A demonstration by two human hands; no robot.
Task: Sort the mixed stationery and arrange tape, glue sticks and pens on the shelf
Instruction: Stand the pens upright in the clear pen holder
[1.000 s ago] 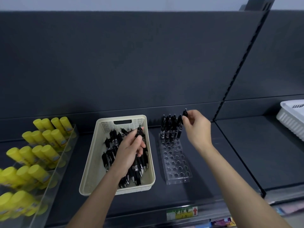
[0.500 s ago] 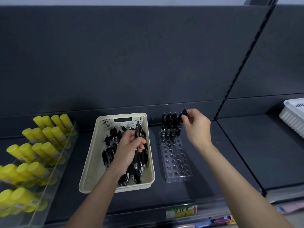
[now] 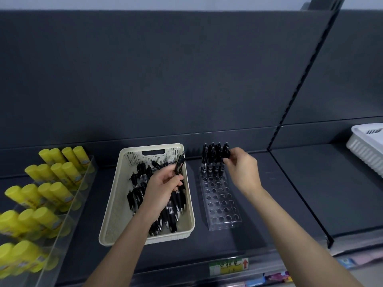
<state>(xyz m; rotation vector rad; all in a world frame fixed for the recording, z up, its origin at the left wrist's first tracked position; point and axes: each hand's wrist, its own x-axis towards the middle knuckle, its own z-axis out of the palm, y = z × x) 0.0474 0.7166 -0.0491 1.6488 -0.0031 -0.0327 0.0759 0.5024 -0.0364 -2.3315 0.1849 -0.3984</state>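
A cream basket (image 3: 113,212) on the dark shelf holds several loose black pens (image 3: 172,212). My left hand (image 3: 161,189) is over the basket and grips one black pen (image 3: 179,162), its top tilted toward the basket's right rim. To the right stands a clear pen holder (image 3: 222,206) full of holes, with several black pens (image 3: 212,160) upright in its back rows. My right hand (image 3: 242,168) pinches the top of a pen (image 3: 227,153) at the holder's back right corner.
Yellow glue sticks (image 3: 51,179) stand in rows in a clear tiered rack (image 3: 83,193) at the left. A white basket (image 3: 366,146) sits on the neighbouring shelf bay at far right, beyond a black upright divider (image 3: 298,204). A price label (image 3: 228,266) marks the shelf's front edge.
My left hand has lifted a pen out of the basket and carried it toward the basket's right rim. My right hand has lowered its pen into the holder's back corner.
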